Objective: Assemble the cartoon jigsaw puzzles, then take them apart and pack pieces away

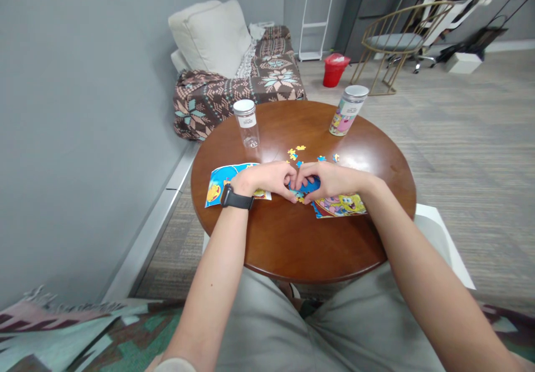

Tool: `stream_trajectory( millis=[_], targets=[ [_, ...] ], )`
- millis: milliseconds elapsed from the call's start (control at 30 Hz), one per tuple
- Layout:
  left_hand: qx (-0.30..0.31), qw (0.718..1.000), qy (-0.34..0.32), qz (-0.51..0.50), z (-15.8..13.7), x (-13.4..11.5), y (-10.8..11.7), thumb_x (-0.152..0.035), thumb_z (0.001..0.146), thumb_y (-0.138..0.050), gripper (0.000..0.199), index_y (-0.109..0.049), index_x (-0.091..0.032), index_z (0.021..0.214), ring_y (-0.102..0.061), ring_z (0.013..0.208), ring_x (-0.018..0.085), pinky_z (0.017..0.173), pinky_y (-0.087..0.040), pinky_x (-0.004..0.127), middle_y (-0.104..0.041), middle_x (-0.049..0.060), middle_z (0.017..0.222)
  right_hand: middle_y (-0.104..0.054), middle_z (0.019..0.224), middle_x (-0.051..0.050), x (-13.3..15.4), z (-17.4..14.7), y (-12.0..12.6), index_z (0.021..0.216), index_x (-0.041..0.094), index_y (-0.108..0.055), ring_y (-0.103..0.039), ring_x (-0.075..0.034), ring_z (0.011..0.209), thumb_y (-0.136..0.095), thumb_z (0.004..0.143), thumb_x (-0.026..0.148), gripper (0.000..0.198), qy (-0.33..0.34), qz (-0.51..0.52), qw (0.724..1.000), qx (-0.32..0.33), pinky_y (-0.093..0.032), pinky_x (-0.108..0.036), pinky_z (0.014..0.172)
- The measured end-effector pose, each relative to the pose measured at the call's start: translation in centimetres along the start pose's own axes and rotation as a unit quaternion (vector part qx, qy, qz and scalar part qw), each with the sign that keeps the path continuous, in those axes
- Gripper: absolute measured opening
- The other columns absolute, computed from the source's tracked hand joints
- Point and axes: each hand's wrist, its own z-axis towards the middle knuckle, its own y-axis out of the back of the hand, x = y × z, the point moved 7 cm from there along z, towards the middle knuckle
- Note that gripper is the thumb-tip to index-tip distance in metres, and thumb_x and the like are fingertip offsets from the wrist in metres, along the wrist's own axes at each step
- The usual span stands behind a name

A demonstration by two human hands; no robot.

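My left hand [278, 178], with a dark watch [236, 196] on the wrist, meets my right hand [328, 179] over the middle of the round table. Their curled fingers grip a partly joined blue jigsaw puzzle [308, 185] from its two sides; the fingers cover much of it. Loose yellow and blue puzzle pieces [292, 153] lie scattered just beyond. Under my left wrist is a blue and yellow picture sheet [215, 191], partly hidden. A second colourful cartoon picture [345, 204] lies beside my right hand, partly beneath the forearm.
A clear jar [249, 132] with a white lid stands at the table's [301, 249] back left. A cartoon-printed can [345, 116] is at the back right. Beyond are a patterned sofa [276, 76], a red bin [333, 73] and a gold wire chair [395, 42]. A grey wall rises at left.
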Motion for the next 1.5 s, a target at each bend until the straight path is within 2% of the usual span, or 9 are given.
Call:
stream_trajectory(
  millis=[167,467,667,867,1000,1167,1333,1500],
  targets=[
    [-0.001,1.0,0.001,-0.008,0.0,0.2,0.0,-0.049,0.062,-0.079,0.041,-0.053,-0.017,0.063,-0.036,0.053,0.008,0.053,-0.023,0.025,-0.043,-0.007,0.056,-0.069,0.095,-0.003,0.3,0.0,-0.4,0.087,0.021,-0.071,-0.062,-0.019,0.087,-0.076,0.067,0.037,0.025,-0.001,-0.005,1.0,0.01,-0.046,-0.029,0.08],
    [0.0,1.0,-0.001,-0.015,-0.1,0.1,0.0,-0.047,0.063,-0.079,0.038,-0.057,-0.017,0.069,-0.039,0.055,0.009,0.055,-0.025,0.026,-0.045,-0.008,0.058,-0.068,0.095,-0.003,0.2,0.1,-0.4,0.088,0.02,-0.068,-0.059,-0.017,0.082,-0.076,0.069,0.04,0.029,-0.008,-0.016,1.0,0.004,-0.042,-0.028,0.074],
    [-0.002,1.0,-0.004,-0.024,0.1,0.6,-0.1,-0.048,0.065,-0.078,0.037,-0.057,-0.017,0.068,-0.037,0.054,0.008,0.053,-0.023,0.025,-0.047,-0.007,0.06,-0.067,0.087,-0.002,-0.2,0.0,-0.3,0.084,0.019,-0.067,-0.056,-0.016,0.073,-0.071,0.072,0.039,0.024,-0.018,-0.029,0.999,0.003,-0.039,-0.027,0.069],
    [-0.004,1.0,0.003,-0.019,0.0,0.5,-0.1,-0.046,0.065,-0.079,0.037,-0.056,-0.017,0.067,-0.039,0.054,0.008,0.054,-0.023,0.026,-0.048,-0.007,0.06,-0.067,0.088,-0.002,-0.3,0.1,-0.3,0.083,0.02,-0.066,-0.056,-0.016,0.074,-0.073,0.071,0.042,0.026,-0.029,-0.022,0.999,0.0,-0.04,-0.027,0.068],
    [-0.003,1.0,0.012,-0.018,-0.1,0.3,0.0,-0.044,0.065,-0.079,0.034,-0.058,-0.017,0.067,-0.039,0.054,0.008,0.054,-0.023,0.026,-0.048,-0.007,0.06,-0.066,0.087,-0.003,-0.1,0.1,-0.2,0.082,0.019,-0.066,-0.057,-0.016,0.076,-0.069,0.075,0.043,0.025,-0.02,-0.017,1.0,-0.001,-0.041,-0.027,0.069],
    [0.002,1.0,0.018,-0.015,-0.1,0.5,0.0,-0.048,0.064,-0.079,0.036,-0.061,-0.017,0.072,-0.04,0.054,0.008,0.054,-0.023,0.025,-0.049,-0.007,0.06,-0.065,0.084,-0.003,-0.2,0.1,0.0,0.082,0.018,-0.067,-0.056,-0.016,0.074,-0.069,0.076,0.042,0.024,-0.042,-0.02,0.999,-0.006,-0.04,-0.026,0.068],
    [0.001,1.0,0.017,-0.025,-0.1,0.5,0.0,-0.046,0.063,-0.079,0.036,-0.062,-0.017,0.072,-0.04,0.054,0.008,0.054,-0.024,0.025,-0.049,-0.007,0.059,-0.066,0.086,-0.003,-0.4,0.2,-0.1,0.082,0.019,-0.067,-0.057,-0.016,0.076,-0.07,0.075,0.044,0.026,-0.032,-0.008,0.999,-0.002,-0.041,-0.027,0.069],
    [0.003,0.999,0.026,-0.019,-0.2,0.5,0.0,-0.045,0.065,-0.079,0.033,-0.062,-0.017,0.072,-0.041,0.055,0.008,0.054,-0.024,0.026,-0.049,-0.006,0.059,-0.065,0.079,-0.003,-1.2,0.2,0.3,0.079,0.02,-0.068,-0.056,-0.016,0.073,-0.068,0.076,0.043,0.023,-0.02,-0.014,1.0,-0.011,-0.041,-0.027,0.067]
  ],
)
